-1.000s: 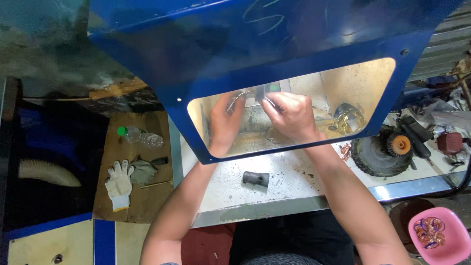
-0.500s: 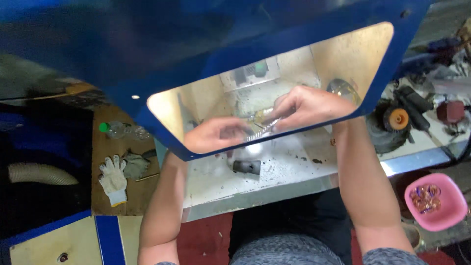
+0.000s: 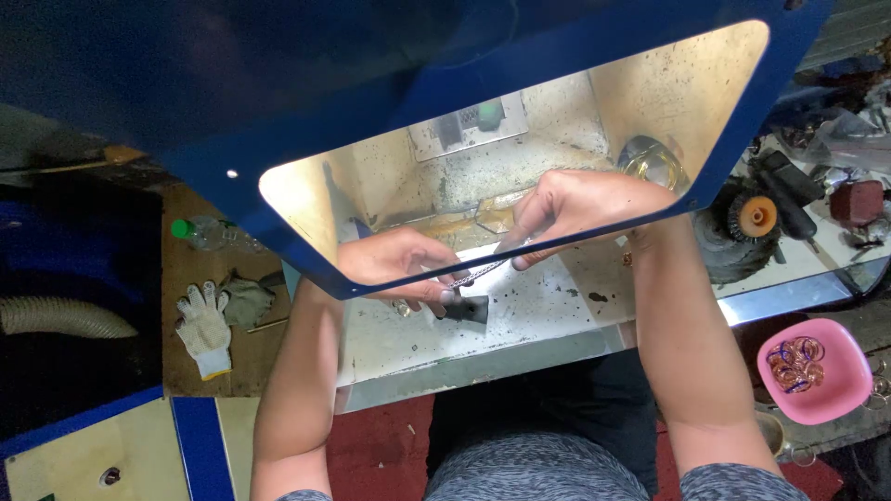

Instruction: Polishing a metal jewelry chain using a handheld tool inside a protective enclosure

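1. Since half a second ago the two hands have drawn slightly apart and come nearer the front of the dusty white work shelf (image 3: 520,343), and the thin silver metal chain (image 3: 478,272) between them now hangs in a longer, plainer line.
2. The left hand (image 3: 394,264) pinches the lower end of the chain between closed fingertips, just above a small dark metal block (image 3: 467,309) lying near the middle of the shelf.
3. The right hand (image 3: 580,209) has its fingers curled shut on the upper end, behind the tilted clear shield with blue frame (image 3: 278,130).
4. The chain runs slanting, low at the left fingers, high at the right, taut between the two grips.
5. Count: one chain, one dark block, two hands; beyond the shelf's right edge, one pink plastic bowl of coloured rings (image 3: 817,371); beyond its left edge, one white knitted work glove (image 3: 204,325) and one clear bottle with green cap (image 3: 209,232).
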